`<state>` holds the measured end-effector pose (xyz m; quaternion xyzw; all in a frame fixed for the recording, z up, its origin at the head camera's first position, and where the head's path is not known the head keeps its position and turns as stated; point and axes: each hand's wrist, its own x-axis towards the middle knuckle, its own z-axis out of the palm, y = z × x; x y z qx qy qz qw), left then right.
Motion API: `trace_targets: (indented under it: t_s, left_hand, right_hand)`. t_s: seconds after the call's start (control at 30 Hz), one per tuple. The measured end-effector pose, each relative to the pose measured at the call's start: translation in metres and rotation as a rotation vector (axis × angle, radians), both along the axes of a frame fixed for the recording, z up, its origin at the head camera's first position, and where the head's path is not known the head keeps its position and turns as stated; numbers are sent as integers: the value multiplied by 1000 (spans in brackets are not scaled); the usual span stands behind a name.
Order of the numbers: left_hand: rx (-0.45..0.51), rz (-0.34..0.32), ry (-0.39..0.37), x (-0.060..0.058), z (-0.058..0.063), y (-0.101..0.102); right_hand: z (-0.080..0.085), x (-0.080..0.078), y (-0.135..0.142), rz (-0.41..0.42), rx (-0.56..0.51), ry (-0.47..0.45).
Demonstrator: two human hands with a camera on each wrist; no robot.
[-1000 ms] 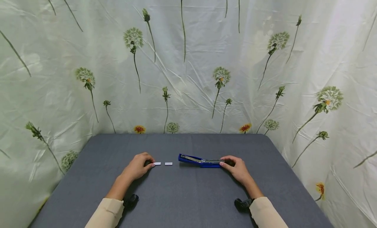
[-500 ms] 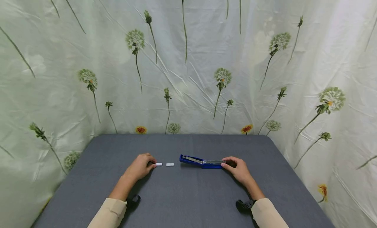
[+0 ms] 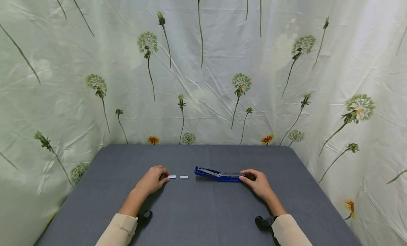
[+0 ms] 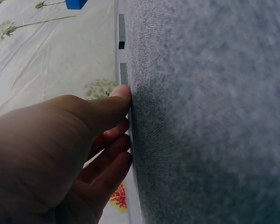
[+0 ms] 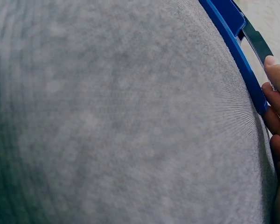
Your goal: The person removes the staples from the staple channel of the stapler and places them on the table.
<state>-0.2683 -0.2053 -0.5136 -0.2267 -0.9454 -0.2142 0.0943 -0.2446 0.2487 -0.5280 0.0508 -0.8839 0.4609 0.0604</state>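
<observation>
A blue stapler (image 3: 208, 173) lies on the table with its top swung back, so the metal inside shows. At its right end my right hand (image 3: 255, 182) grips it between thumb and fingers; in the right wrist view the thumb is on the metal part and fingers reach the blue body (image 5: 245, 70). Left of the stapler, two small pale staple strips lie in a row. My left hand (image 3: 151, 180) pinches the outer end of the nearer strip (image 3: 172, 177), its fingertips low at the cloth. The other strip (image 3: 184, 177) lies untouched between that hand and the stapler.
A grey cloth covers the table (image 3: 203, 210). Behind it and along both sides hangs a pale curtain (image 3: 210, 80) printed with dandelions. Black straps with camera mounts (image 3: 264, 222) sit at both wrists.
The whole head view has shifted slightly to the right. Both hands, the stapler and the staple strips keep their places on the table.
</observation>
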Motion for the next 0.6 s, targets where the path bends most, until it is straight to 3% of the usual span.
trace_targets:
  t_s: [0.3,0.6]
  left_hand:
    - [14,12,-38,4,4,4]
    - [15,47,-103,18,-10,9]
  right_hand:
    - [2,-3,4,6,21,12]
    - [-1,12,11,50,139,-6]
